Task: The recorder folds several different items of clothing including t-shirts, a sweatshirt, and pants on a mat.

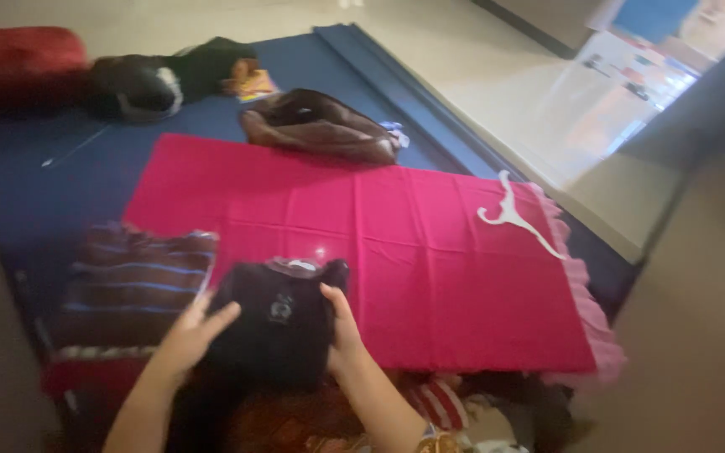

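Note:
A folded dark maroon garment with a small pale emblem lies at the near edge of a bright pink cloth. My left hand rests on its left side with fingers spread. Pressed against the garment's right edge is my right hand. Both hands grip the garment between them. A folded brown garment with blue stripes lies just left of it.
The pink cloth is spread over a blue mat. A crumpled brown garment lies beyond the cloth, a black one and a red cushion farther back. More clothes are piled at the near edge. Pale floor lies right.

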